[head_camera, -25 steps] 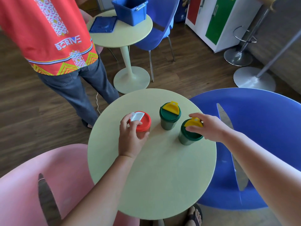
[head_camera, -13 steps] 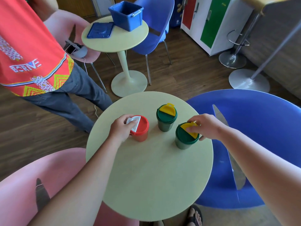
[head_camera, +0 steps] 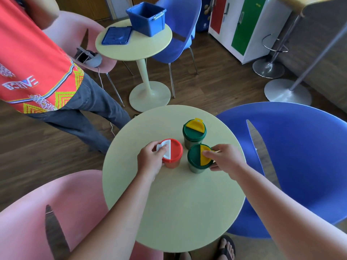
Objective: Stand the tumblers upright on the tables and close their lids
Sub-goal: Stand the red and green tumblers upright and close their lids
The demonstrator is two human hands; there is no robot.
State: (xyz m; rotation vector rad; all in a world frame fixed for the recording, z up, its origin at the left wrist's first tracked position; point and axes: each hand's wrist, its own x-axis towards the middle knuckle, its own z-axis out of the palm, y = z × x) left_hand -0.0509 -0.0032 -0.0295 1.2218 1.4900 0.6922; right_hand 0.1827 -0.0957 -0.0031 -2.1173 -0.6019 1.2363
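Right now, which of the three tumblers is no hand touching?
The far green tumbler, yellow flap pointing away; the red tumbler and near green tumbler each have a hand on them.

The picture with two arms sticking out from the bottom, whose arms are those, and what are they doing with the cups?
Those arms belong to a person wearing a camera on their head, so you see what they see, looking down. On the round table stand three cups with lids, called tumblers. The left hand presses the white flap on the red tumbler. The right hand pinches the yellow flap on the near green tumbler. The far green tumbler stands untouched. Another person in a red shirt stands nearby.
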